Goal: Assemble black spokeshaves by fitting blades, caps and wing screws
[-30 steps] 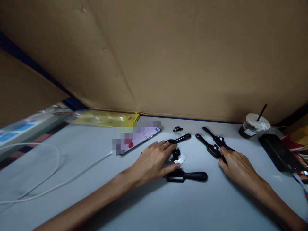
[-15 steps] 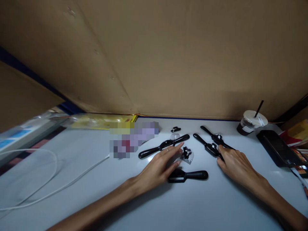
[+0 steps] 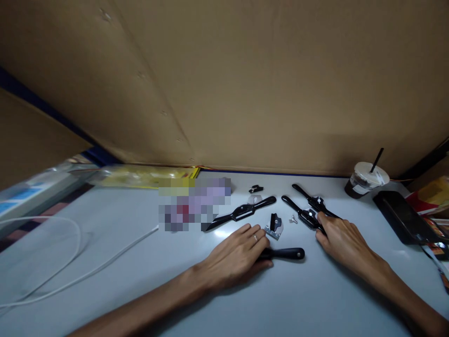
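Observation:
My left hand is closed over the middle of a black spokeshave, whose right handle sticks out. Just beyond those fingers lie a black cap and blade in clear wrap, with a small silver screw beside them. At the right, my right hand grips the near handle of an assembled spokeshave. Right behind it rests another assembled spokeshave. A bare spokeshave body lies beyond my left hand, near a clear-wrapped blade and a small black cap.
A lidded drink cup with a straw stands at the back right, by a black case. A yellow package lies along the back left, near a blurred-out lilac item. A white cable crosses the left side.
My left hand has drawn back from the wrapped cap and blade and closed over the front spokeshave. A silver screw now lies on the table. My right hand has hardly moved.

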### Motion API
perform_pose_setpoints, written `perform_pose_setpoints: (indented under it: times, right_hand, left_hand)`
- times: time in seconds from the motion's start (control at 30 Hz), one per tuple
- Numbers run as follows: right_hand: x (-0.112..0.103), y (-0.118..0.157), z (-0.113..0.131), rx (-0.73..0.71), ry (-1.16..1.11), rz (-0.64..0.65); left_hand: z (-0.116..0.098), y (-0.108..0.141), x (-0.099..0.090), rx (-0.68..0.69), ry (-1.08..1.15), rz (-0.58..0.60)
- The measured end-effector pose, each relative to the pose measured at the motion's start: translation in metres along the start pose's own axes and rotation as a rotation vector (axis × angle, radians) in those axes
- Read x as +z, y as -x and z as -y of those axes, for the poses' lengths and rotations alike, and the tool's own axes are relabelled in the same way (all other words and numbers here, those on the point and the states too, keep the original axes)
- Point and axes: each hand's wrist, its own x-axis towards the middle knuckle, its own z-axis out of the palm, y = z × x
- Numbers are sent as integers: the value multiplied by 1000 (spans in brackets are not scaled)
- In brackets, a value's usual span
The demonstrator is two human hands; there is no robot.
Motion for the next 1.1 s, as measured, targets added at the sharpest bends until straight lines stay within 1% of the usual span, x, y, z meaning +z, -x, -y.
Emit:
perform_pose_setpoints:
  times: [0.1, 0.23, 0.3, 0.37, 0.47, 0.57, 0.6, 0.67, 0.73, 0.83, 0.97, 1.03, 1.1]
  right_hand:
    - [-2, 0, 0, 9, 9, 17]
    - [-6, 0, 1, 11, 7, 43]
    - [-6, 1, 1, 16, 2, 53]
    - [-6, 1, -1, 20, -9, 59]
    - [-5, 1, -3, 12, -40, 50]
    - [-9, 4, -3, -33, -69, 29]
    - [-10, 7, -2, -70, -83, 27]
    - [-13, 14, 4, -189, -133, 34]
    - [-13, 22, 13, -332, -202, 44]
    - [-3, 34, 29, -495, -245, 46]
    - [17, 41, 42, -621, -186, -37]
    - [23, 42, 44, -658, -165, -99]
    - [25, 42, 44, -706, -138, -161]
  left_hand:
    - [15, 1, 0, -103, -67, -66]
    - [44, 0, -1, -286, -140, -150]
    - [55, -1, -1, -334, -153, -160]
    - [60, -2, 0, -367, -156, -171]
    - [60, -3, -1, -396, -146, -215]
    - [55, -4, -6, -398, -123, -311]
    - [52, -4, -9, -390, -113, -350]
    - [45, -4, -14, -348, -89, -414]
    - [35, -3, -18, -273, -65, -435]
    - [15, -3, -18, -137, -50, -375]
    - [-9, -2, -12, 74, -60, -177]
    - [-15, -2, -9, 123, -75, -94]
    - [-17, -1, -8, 136, -95, -32]
